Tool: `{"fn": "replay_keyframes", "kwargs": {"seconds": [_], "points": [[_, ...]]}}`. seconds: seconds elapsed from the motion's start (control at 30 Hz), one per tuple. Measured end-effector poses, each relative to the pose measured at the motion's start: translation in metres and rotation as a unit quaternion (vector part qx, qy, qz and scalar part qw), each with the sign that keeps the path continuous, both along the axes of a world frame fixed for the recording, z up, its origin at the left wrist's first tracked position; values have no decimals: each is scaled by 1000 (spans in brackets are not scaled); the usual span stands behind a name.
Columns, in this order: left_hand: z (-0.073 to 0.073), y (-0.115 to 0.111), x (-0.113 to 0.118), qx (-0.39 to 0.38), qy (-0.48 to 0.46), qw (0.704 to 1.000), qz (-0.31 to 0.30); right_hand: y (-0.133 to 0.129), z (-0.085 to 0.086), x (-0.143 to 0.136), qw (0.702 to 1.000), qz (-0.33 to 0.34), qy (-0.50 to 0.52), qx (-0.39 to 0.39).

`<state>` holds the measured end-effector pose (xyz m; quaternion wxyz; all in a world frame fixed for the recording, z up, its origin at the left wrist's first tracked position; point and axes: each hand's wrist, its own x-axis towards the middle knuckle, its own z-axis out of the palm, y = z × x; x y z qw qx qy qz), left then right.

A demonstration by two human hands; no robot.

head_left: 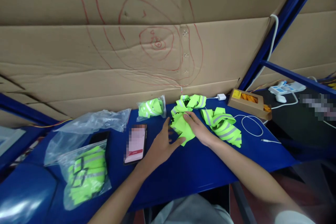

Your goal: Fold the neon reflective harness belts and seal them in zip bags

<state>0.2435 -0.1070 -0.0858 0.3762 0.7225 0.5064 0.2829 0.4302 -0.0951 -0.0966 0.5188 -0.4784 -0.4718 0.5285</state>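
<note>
— What stood behind the blue table [199, 175]?
— A cardboard wall [78, 59] scrawled with red rings at twelve o'clock; a blue steel frame [278, 31] slanted at two o'clock.

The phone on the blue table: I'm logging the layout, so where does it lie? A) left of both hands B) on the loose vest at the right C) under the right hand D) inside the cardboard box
A: the phone lies flat on the blue table, left of the left hand and right hand.
</note>
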Motion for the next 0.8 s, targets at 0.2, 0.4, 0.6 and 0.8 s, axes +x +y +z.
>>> {"fn": "replay_keyframes", "kwargs": {"seconds": [0.2,0.4,0.6,0.8], "points": [[-5,-59,30,352,100,929,43,-3,-9,-16,989,-44,124,-66],[-28,-50,61,367,182,911,45,-18,-2,-24,987,-38,126,-97],[-32,-36,51,395,153,899,113,-26,10,-25,966,58,211,-139],[-21,-36,38,444,213,851,180,-27,8,-25,957,93,225,-159]]}}
